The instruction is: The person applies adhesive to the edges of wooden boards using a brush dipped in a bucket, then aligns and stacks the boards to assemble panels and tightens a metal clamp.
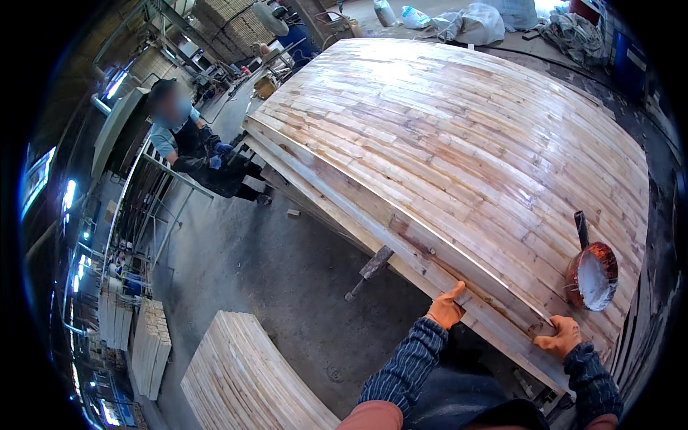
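A broad panel of glued wooden strips [459,136] lies before me, its surface shiny in places. Along its near edge runs a long wooden plank [423,252]. My left hand [446,306], in an orange glove, is closed around the edge of this plank. Farther right, my right hand [561,337], gloved the same way, has its fingers closed at the plank's near right end, against the panel's edge; its fingertips are partly hidden. A red-orange pot [572,279] with white contents and a dark handle sits on the panel close to my right hand.
A metal clamp [373,264] juts out below the panel's edge. Stacked wooden strips [251,373] lie at the lower left, with another stack [150,344] beyond. A co-worker in an apron [190,150] stands at the panel's far left corner. Plastic sacks [480,23] lie behind it.
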`<state>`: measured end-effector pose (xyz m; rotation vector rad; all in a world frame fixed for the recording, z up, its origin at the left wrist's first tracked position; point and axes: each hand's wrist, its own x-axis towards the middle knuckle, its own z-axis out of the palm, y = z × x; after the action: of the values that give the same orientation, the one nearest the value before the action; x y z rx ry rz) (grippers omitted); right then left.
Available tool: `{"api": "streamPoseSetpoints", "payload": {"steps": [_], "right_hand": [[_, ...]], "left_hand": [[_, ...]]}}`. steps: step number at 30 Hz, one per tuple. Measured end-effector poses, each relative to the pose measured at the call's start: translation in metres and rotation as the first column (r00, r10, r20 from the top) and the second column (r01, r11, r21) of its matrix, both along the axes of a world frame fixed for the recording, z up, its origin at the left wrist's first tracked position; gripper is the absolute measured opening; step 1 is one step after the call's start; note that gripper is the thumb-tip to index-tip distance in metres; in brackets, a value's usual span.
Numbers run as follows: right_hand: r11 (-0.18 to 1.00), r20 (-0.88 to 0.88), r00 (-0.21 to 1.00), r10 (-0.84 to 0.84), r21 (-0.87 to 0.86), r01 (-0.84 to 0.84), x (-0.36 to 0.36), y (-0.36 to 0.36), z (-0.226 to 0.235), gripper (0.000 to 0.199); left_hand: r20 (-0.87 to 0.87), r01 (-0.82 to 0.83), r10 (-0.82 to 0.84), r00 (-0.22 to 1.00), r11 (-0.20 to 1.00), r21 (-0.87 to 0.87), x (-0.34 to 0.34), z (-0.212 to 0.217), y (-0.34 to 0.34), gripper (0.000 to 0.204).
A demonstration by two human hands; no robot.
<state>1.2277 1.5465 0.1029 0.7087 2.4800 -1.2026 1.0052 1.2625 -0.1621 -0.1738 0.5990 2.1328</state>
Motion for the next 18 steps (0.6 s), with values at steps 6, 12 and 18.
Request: {"api": "streamPoseSetpoints", "payload": {"steps": [6, 12, 18], "right_hand": [[0.972, -0.11, 0.986, 0.125, 0.215, -0.099, 0.032, -0.009, -0.054, 0.053], [0.942, -0.142, 0.959, 0.244, 0.271, -0.2, 0.078, -0.012, -0.1, 0.038], [0.914, -0.152, 0.946, 0.285, 0.342, -0.22, 0.076, -0.026, -0.077, 0.034]], "left_hand": [[-0.088, 0.244, -0.265, 0.96, 0.949, -0.198, 0.028, -0.008, -0.012, 0.049], [-0.11, 0.104, -0.277, 0.955, 0.655, -0.749, 0.066, 0.106, -0.023, 0.063], [-0.62, -0.577, -0.752, -0.226, 0.616, -0.536, -0.001, 0.218, 0.018, 0.062]]}}
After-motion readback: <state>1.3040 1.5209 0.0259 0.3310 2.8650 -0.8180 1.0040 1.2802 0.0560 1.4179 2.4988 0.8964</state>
